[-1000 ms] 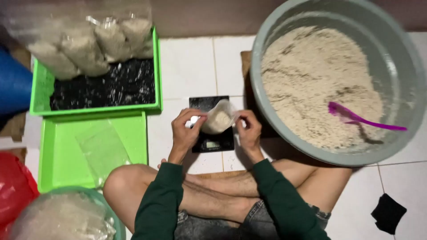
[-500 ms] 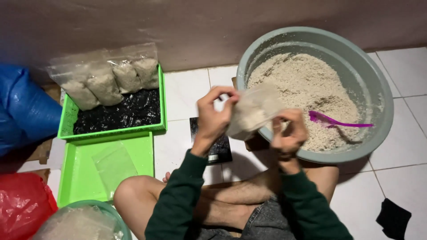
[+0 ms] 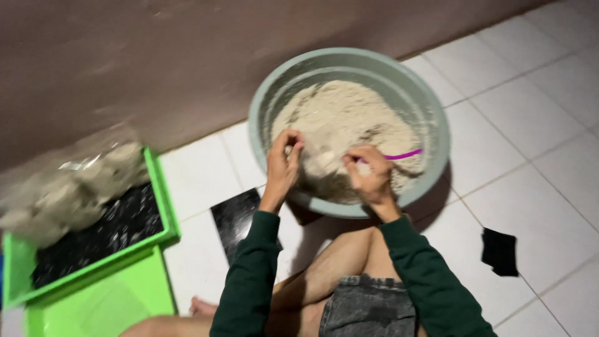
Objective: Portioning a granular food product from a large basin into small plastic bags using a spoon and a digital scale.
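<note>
I sit on the floor with a large grey-green basin [image 3: 437, 125] of pale coarse powder in front of me. My left hand [image 3: 284, 159] and my right hand [image 3: 368, 175] are both raised over the basin's near side. Between them they pinch a small clear plastic bag [image 3: 321, 163] filled with the same powder; it is blurred and hard to tell from the heap behind it. A purple scoop [image 3: 407, 153] lies in the powder, its handle showing just past my right hand.
A flat black scale [image 3: 234, 215] lies on the white tiles by my left forearm. At the left stand bright green trays [image 3: 159, 206], the far one holding filled clear bags [image 3: 68, 187]. A small black object [image 3: 499, 251] lies on the tiles at right. A brown wall runs behind.
The bag has been lifted off the scale and carried forward over the basin. My view has swung right, pushing the green trays to the left edge.
</note>
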